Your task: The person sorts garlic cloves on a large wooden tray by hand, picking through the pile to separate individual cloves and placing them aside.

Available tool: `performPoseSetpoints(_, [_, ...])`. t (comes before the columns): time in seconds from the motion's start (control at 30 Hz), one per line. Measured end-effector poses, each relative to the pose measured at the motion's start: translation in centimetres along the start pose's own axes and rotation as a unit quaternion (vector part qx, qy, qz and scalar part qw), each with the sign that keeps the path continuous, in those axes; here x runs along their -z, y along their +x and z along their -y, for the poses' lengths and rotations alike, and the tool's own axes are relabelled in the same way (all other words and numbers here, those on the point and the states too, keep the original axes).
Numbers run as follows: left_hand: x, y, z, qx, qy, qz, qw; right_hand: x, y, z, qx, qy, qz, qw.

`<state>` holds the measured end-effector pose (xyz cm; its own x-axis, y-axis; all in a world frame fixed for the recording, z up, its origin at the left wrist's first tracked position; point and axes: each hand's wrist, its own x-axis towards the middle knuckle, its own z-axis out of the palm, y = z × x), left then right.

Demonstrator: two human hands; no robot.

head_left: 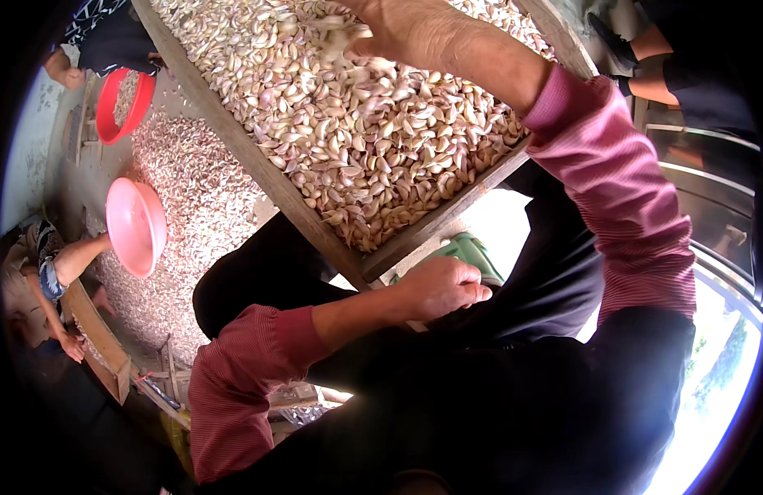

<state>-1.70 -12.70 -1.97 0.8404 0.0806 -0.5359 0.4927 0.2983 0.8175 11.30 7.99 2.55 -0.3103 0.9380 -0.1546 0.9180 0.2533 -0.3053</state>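
Red-striped fabric sleeves (241,371) end short of both wrists, above a lap in dark trousers (258,264). Nearest, the left hand (438,289) is held over the lap, just outside the tray's near corner, its grip curled closed; whether it encloses anything cannot be determined. Behind it lies a green, smooth-surfaced object (474,252), kind not established.

Beyond, a rectangular grey-brown wooden tray (233,136) contains a thick layer of loose, cream and purple-tinged garlic cloves (357,157). The right hand (406,37) is over these cloves; its fingers are blurred and partly cut off at the upper edge, so grip opening, contact and contents cannot be told.

Assessment: the step in hand appears to be working through the tray's cloves by hand, right hand leading. The next move would call for a light grip on individual cloves, clear of the wooden rim.

Farther off, a broad heap of cloves (192,198) covers the floor, with a pink round basin (138,227), a co-worker's forearm (83,257) reaching toward it, and a red round basin (108,120) beyond.
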Motion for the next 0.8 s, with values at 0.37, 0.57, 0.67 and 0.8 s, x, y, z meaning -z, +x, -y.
performPoseSetpoints(0.37, [0.2,-0.7,-0.7,-0.007,0.003,0.001,1.000,-2.5,-7.4,0.3,-0.003,0.152,0.437,0.887])
performPoseSetpoints(0.57, [0.0,-0.5,-0.6,-0.021,-0.007,-0.015,1.000,-1.6,2.5,-1.1,-0.005,0.147,0.318,0.937])
performPoseSetpoints(0.67, [0.3,-0.1,-0.5,-0.043,0.006,-0.018,0.999,0.1,5.2,-3.8,0.179,0.112,0.137,0.968])
performPoseSetpoints(0.8, [0.6,-0.8,0.1,-0.016,-0.023,-0.026,0.999,1.2,0.2,1.2,0.062,0.159,0.236,0.957])
